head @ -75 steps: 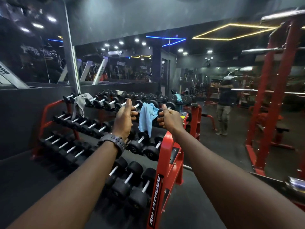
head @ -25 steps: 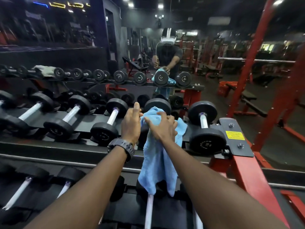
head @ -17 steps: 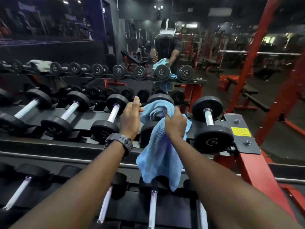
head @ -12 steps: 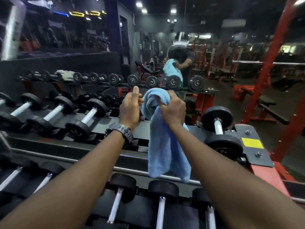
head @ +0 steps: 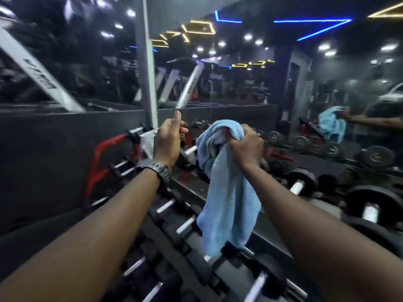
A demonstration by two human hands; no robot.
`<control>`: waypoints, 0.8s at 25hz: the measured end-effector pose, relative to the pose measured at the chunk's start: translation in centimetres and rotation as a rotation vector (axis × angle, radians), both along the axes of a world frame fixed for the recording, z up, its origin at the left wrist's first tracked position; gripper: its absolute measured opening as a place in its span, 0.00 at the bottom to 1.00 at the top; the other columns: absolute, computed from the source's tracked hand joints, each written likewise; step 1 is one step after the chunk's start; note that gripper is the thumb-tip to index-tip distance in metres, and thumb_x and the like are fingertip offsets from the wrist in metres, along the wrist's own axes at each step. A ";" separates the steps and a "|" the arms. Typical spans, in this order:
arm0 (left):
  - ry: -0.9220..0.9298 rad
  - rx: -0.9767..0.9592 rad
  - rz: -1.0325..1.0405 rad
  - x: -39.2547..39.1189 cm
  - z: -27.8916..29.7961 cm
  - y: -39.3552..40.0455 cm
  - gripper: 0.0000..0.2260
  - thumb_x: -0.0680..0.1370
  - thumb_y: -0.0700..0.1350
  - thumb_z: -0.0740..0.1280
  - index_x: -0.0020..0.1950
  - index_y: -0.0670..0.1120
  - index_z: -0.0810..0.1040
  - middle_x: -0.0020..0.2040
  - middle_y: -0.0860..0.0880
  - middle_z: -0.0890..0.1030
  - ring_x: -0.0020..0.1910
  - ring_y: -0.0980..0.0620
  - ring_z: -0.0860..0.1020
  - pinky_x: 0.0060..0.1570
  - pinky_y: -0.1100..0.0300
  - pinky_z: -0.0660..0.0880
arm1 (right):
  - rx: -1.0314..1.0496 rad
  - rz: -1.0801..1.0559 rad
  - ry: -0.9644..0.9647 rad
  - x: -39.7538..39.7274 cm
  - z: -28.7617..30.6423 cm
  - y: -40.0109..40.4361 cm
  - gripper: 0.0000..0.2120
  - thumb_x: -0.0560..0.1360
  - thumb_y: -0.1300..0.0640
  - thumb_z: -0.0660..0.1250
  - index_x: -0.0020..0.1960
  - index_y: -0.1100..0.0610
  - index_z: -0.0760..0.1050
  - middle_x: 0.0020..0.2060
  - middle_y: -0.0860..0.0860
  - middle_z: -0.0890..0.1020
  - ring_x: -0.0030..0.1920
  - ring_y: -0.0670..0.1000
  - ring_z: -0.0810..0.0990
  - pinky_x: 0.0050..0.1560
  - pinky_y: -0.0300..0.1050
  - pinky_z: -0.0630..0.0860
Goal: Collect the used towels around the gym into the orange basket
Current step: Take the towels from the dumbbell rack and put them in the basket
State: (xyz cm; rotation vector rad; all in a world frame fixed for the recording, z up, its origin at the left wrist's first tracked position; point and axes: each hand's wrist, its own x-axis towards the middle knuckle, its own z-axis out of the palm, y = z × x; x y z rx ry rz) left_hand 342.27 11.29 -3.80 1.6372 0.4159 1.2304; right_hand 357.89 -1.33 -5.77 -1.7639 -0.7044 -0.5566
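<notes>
The right hand (head: 245, 147) is clamped on the blue towel (head: 229, 192), fingers and thumb curled round a bunched fold at its top. Gripped there, the cloth hangs free below the fist as one loose drape, its lower hem swinging just above the handles of the dumbbells (head: 368, 211) on the rack (head: 102, 153) — a sensible way to carry it, since a single gathered handful keeps the whole length off the weights and needs no second hand. A paler patch shows inside the fold beside the fingers; it may be the towel's underside or lining, but the blur makes that hard to settle.

The left hand (head: 169, 140) holds nothing. It floats level with the grip and off to its left, fingers loosely curled and thumb raised, a watch (head: 158, 168) on the wrist. It looks free for the next pickup, and beyond it, partly hidden by the knuckles, a grey towel (head: 148, 142) is draped over the far end of the rack — likely the next one to gather.

The mirror (head: 327, 88) to the right of the grip repeats the blue cloth and the arm holding it.

The orange basket is not in view, so this towel is lifted but not yet delivered. The task seems early: one towel in hand, at least one more on the rack, and the carry to the basket yet to come.
</notes>
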 end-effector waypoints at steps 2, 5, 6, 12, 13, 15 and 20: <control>-0.016 -0.024 0.086 -5.7 -0.2 4.4 0.28 0.71 0.72 0.56 0.44 0.49 0.77 0.40 0.49 0.83 0.40 0.50 0.79 0.45 0.53 0.73 | -0.011 0.073 0.022 -4.1 -0.3 5.3 0.15 0.74 0.44 0.69 0.57 0.50 0.80 0.49 0.54 0.86 0.52 0.61 0.83 0.46 0.49 0.74; -0.032 -0.031 0.178 -13.1 -0.9 10.9 0.23 0.81 0.65 0.56 0.45 0.47 0.77 0.42 0.48 0.82 0.38 0.53 0.79 0.41 0.57 0.71 | -0.046 0.136 0.050 -9.8 -1.2 13.0 0.14 0.75 0.42 0.69 0.54 0.51 0.79 0.48 0.56 0.86 0.51 0.62 0.82 0.43 0.46 0.68; -0.029 -0.030 0.195 -15.3 -1.0 13.2 0.21 0.83 0.62 0.55 0.46 0.47 0.77 0.42 0.47 0.82 0.38 0.54 0.79 0.41 0.58 0.71 | -0.046 0.144 0.053 -11.5 -1.5 15.4 0.15 0.75 0.42 0.69 0.52 0.52 0.79 0.47 0.56 0.85 0.51 0.62 0.82 0.43 0.46 0.68; 0.047 0.014 0.224 -23.2 -1.2 24.9 0.25 0.76 0.69 0.53 0.46 0.50 0.78 0.46 0.49 0.83 0.44 0.53 0.81 0.45 0.56 0.73 | -0.044 0.110 0.098 -17.4 -2.7 25.7 0.18 0.75 0.39 0.68 0.51 0.53 0.79 0.46 0.56 0.85 0.49 0.62 0.82 0.43 0.47 0.71; 0.058 0.010 0.215 -23.4 -1.4 26.5 0.25 0.75 0.70 0.53 0.46 0.51 0.78 0.46 0.49 0.84 0.44 0.53 0.81 0.46 0.55 0.74 | -0.046 0.099 0.098 -17.8 -2.8 27.1 0.17 0.75 0.39 0.69 0.51 0.53 0.79 0.46 0.56 0.85 0.49 0.62 0.82 0.43 0.47 0.70; 0.068 -0.002 0.180 -22.7 -1.7 29.5 0.26 0.76 0.70 0.53 0.48 0.50 0.78 0.46 0.50 0.84 0.45 0.52 0.81 0.49 0.53 0.75 | -0.049 0.086 0.090 -17.8 -2.9 29.9 0.17 0.75 0.40 0.69 0.51 0.54 0.79 0.46 0.56 0.85 0.49 0.61 0.82 0.42 0.47 0.70; 0.060 -0.026 0.120 -17.2 -2.7 37.3 0.22 0.83 0.61 0.55 0.51 0.46 0.78 0.45 0.49 0.82 0.43 0.52 0.79 0.48 0.54 0.73 | -0.042 0.058 0.057 -15.0 -3.3 38.2 0.17 0.75 0.40 0.69 0.50 0.53 0.79 0.46 0.57 0.85 0.50 0.63 0.82 0.43 0.48 0.69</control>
